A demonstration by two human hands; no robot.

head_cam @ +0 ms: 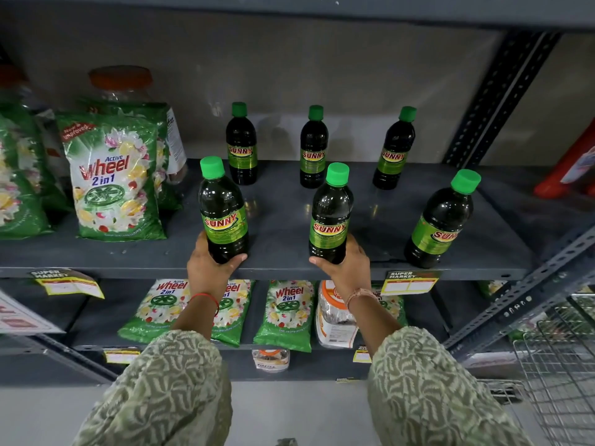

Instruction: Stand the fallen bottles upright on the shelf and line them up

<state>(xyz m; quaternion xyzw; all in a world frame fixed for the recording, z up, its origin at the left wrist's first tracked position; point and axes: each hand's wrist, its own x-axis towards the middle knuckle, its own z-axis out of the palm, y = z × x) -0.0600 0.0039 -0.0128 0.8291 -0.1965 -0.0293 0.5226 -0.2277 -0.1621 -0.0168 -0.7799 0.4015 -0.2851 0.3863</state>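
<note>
Several dark bottles with green caps and green "Sunny" labels stand upright on the grey shelf (283,220). Three form a back row: left (241,143), middle (313,146), right (395,149). Three stand near the front edge. My left hand (209,265) grips the base of the front left bottle (223,210). My right hand (346,268) grips the base of the front middle bottle (331,214). The front right bottle (442,220) stands alone, its label turned to the right. No bottle lies on its side.
Green "Wheel" detergent bags (112,178) and an orange-lidded jar (120,82) fill the shelf's left side. A slotted upright post (502,98) bounds the right. More bags (283,313) lie on the shelf below. A wire basket (557,365) stands at lower right.
</note>
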